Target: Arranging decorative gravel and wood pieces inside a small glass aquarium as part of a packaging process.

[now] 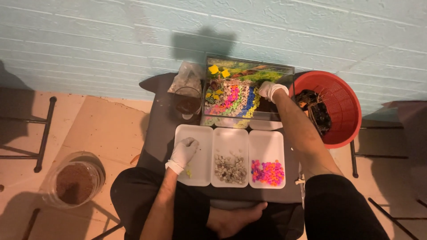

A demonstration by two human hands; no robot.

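Clearly, only 1 view here, the head camera looking down:
Left hand: gloved left hand point(184, 151) rests curled in the left white tray point(195, 133), fingertips bunched as if pinching pebbles; what it grips is too small to tell, though a few yellow pebbles point(189, 171) lie just beside the wrist.
Right hand: gloved right hand point(270, 90) reaches into the glass tank point(249, 66), fingers bent down onto the gravel; whether it holds anything I cannot tell.
Tank: stripes of coloured pebbles point(231, 100) in pink, blue, yellow and white cover its floor.
Trays: 3 white trays side by side; the middle tray point(230, 138) holds grey stones point(230, 170), the right tray point(266, 142) holds pink and orange pebbles point(267, 172).
Nearby: red basket point(342, 95) with dark roots to the right; a jar of brown soil point(73, 182) on the floor at left.
Step in hand: seemingly, laying pebble stripes.
Next move: likely calls for carrying a small pinch across without spilling.
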